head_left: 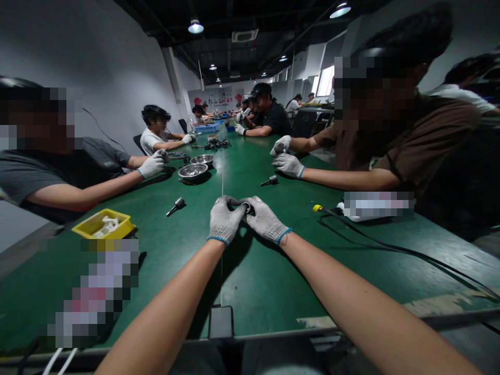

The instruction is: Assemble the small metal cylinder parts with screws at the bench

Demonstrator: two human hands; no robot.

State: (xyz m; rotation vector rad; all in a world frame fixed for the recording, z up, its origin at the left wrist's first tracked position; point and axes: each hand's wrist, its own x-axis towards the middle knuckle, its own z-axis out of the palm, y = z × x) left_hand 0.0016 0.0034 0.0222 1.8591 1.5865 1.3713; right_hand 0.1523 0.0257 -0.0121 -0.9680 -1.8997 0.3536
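My left hand (224,221) and my right hand (267,221), in light knitted gloves with blue cuffs, meet over the middle of the green table. Between their thumbs and fingers shows a small ring-shaped metal part (247,207); most of it is hidden by the gloves. Both hands are closed around it. Beyond my left hand, to the left, lies a dark metal piece with a thick cylindrical head and thin shank (175,207). A similar metal piece (269,180) rests past my right hand, near a co-worker's gloved hands (288,159).
On the left stands a yellow bin (127,227) with white items inside. Two steel bowls (192,177) and a heap of dark metal parts (216,144) are farther back. A yellow-tipped black cable (371,240) crosses the right side. Co-workers sit along both sides.
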